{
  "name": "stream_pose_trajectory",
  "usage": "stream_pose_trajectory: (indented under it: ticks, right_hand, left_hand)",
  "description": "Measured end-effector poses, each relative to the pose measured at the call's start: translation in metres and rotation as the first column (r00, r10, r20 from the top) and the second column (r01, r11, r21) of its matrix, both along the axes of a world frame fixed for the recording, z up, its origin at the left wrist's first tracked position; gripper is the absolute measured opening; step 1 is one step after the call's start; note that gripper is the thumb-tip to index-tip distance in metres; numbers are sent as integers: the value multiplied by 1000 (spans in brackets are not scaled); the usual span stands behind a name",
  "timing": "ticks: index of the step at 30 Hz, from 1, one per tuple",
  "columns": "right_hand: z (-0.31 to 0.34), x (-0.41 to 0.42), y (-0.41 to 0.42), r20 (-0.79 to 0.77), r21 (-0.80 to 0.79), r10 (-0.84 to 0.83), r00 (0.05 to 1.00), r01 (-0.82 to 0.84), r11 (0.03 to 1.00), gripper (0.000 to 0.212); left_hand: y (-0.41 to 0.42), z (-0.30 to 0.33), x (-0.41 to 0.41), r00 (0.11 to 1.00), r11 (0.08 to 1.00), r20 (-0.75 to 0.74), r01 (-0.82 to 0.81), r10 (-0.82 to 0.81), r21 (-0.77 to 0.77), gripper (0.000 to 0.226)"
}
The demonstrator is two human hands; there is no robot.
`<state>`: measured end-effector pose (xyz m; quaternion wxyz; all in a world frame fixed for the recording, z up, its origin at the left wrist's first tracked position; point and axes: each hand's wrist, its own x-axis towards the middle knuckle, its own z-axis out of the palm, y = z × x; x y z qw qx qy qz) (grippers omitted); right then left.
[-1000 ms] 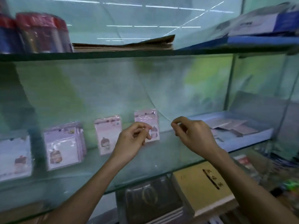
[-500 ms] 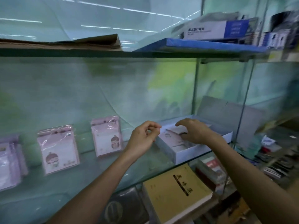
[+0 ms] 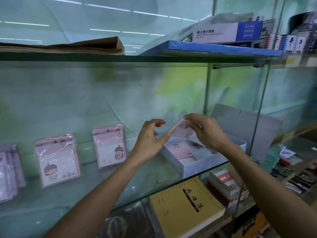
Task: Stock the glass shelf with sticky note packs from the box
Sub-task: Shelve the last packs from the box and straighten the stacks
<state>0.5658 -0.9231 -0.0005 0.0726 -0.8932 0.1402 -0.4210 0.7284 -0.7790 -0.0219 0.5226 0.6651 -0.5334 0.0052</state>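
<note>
Above the open white box (image 3: pixel 204 162) at the right end of the glass shelf (image 3: pixel 120 191), your right hand (image 3: pixel 207 133) now holds a sticky note pack (image 3: pixel 178 130) pinched by its upper edge, lifted clear of the box. Half a second ago that hand was down inside the box, palm over the contents; a second ago both hands were empty in front of the row. So the pick is done, and the pack is in the air between your two hands.

Your left hand (image 3: pixel 151 140) is half open, fingers curled and spread, with the thumb tip touching the pack's lower left corner. It looks ready to take or steady the pack, but it has not closed on it.

Three displays of pink packs lean against the back of the shelf, the nearest one (image 3: pixel 109 145) just left of your left wrist. Between that one and the box is a bare stretch of glass, and I judge that to be the next slot. More packs lie flat in the box, so the stocking is only part way through.

The wrapper looks glossy and slick; set the pack down on its bottom edge and lean it back before letting go.
</note>
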Motion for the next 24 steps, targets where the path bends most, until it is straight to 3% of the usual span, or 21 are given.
stream_pose_trajectory:
  ticks: [4,7,11,14,18,20,24]
  right_hand:
    - [9,4,24,-19,-24,137,990,-137,990,21]
    - [11,8,36,16,66,136,991,-136,988,21]
    - [10,13,45,94,314,49,994,-77,946,17]
    - [8,18,53,126,426,45,991,-95,900,17]
    - [3,27,70,167,588,112,980,-190,786,19]
    - [3,32,82,177,650,160,971,-237,722,19]
    - [2,44,106,178,694,271,946,-316,647,17]
  left_hand:
    - [8,9,-4,998,997,39,60,-58,-52,16]
    - [18,8,-5,996,991,51,84,-79,-109,5]
    - [36,0,5,989,985,-140,23,-47,-171,8]
    - [53,-5,15,905,971,-414,-3,-99,-238,8]
    - [74,-6,23,664,935,-699,0,-265,-355,8]
    - [84,-5,26,591,926,-746,8,-308,-377,7]
    - [102,-7,31,574,928,-760,-4,-303,-373,8]
